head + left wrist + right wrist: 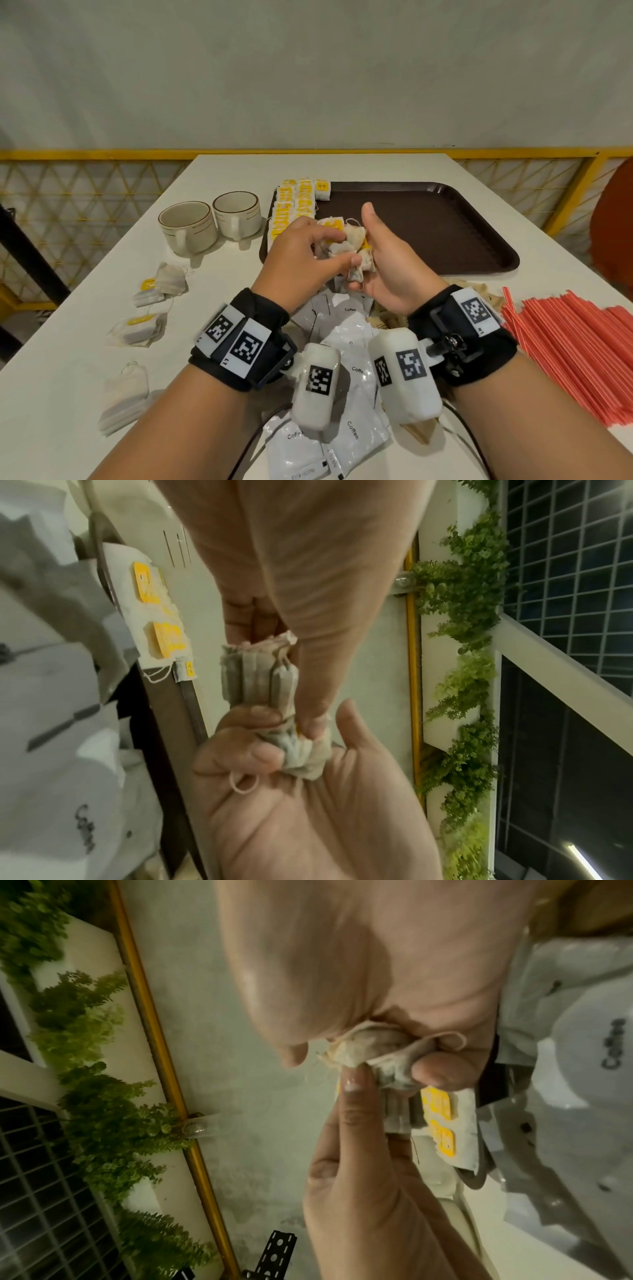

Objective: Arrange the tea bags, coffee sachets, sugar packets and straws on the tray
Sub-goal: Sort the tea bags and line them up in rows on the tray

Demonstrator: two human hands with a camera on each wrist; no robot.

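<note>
Both hands meet over the near left corner of the brown tray (445, 219), holding a crumpled bunch of tea bags (346, 241) between them. My left hand (337, 251) pinches the bunch with thumb and fingers. My right hand (375, 255) cups it from the right, thumb pointing up. The left wrist view shows the bunch of tea bags (260, 674) gripped at both ends by the two hands. Rows of yellow-tagged tea bags (294, 205) lie along the tray's left edge. White coffee sachets (346, 342) lie under my wrists, red straws (565, 346) at the right.
Two cream cups (209, 219) stand left of the tray. Loose tea bags (161, 284) lie in small piles on the white table's left side. Brown packets (479, 294) lie between the tray and the straws. A yellow railing runs behind the table.
</note>
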